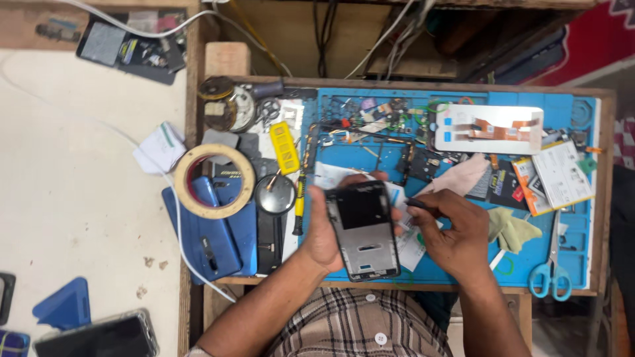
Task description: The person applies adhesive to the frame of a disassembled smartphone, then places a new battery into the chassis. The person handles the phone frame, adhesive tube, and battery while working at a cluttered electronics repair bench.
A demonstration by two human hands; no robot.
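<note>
Two hands over a cluttered blue mat (463, 268) on a wooden tabletop (608, 198). Left hand (322, 231) — grip closed around an opened phone (365, 231), fingers wrapped along its left edge and fingertips showing at its top; the phone is held face-up above the mat's near edge, long axis running roughly away from the person, tilted slightly left at the top, with a dark panel in its upper half and a grey plate below. Right hand (456, 231) — grip pinched narrow on a thin dark tool (420, 205) whose tip points left toward the phone's upper right edge, just beside it; whether the tip touches cannot be told. The phone lies directly left of the right hand, so the tool hand is the nearer free one. Around: tape roll (214, 180) resting on a blue phone back (211, 238) at left, yellow strip (286, 147), round dark lens (275, 194), white panel with orange flex (489, 127) at the far side, green cloth (512, 229), blue-handled scissors (551, 274) at right — small parts scattered between.
</note>
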